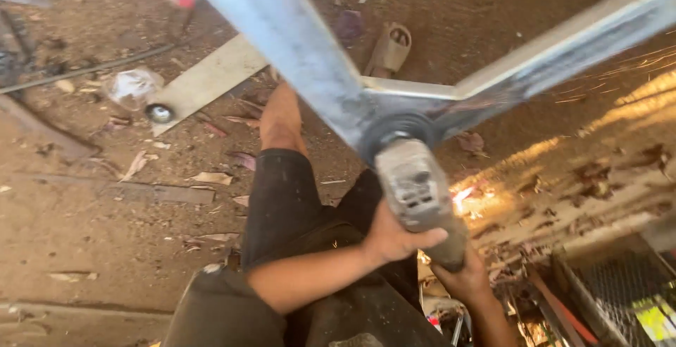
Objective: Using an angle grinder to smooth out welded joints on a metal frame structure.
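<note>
In the middle of the frame both hands hold an angle grinder (415, 185) – its dark disc guard is pressed against a joint of the grey metal frame (303, 44), where two long bars meet in a V shape. The left hand (394, 238) comes from the lower left and its fingers are wrapped closed around the grey body of the grinder. The right hand (461, 276) is lower, at the bottom centre right, and it grips the dark rear handle of the tool from below; its fingers are mostly hidden. Orange sparks (634, 65) fly to the upper right of the frame and glow on the ground under the tool.

The person wears dark trousers, and one bare foot (280, 118) stands on the dirt floor (91, 220) just left of the joint. On the floor at upper left lie a crumpled clear plastic bag (132, 86), a pale flat board (208, 79) and a small round metal piece (160, 113). A tan sandal (389, 51) lies at upper centre – behind the frame. At the lower right corner a metal grate (620, 287) is visible.
</note>
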